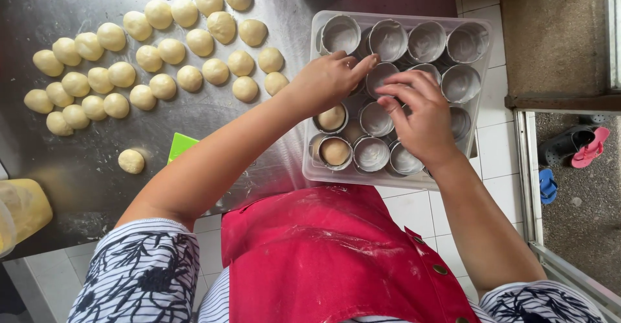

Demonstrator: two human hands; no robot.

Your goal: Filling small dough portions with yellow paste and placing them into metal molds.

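Both hands over tray of metal rings, left hand fingers loosely apart touching a ring, right hand fingers curled, grip unclear, dough balls on table well apart.

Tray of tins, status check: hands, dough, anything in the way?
Left hand and right hand both over the tray, fingers at one tin. Two tins hold dough. Dough balls wait on the table. Nothing blocking.

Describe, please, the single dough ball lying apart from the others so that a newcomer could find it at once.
Start at the steel table, left of the clear tray of round tins. Many pale dough balls lie there in rows. Below them, beside the green scraper and by the left forearm, sits the lone dough ball, with no other ball touching it.
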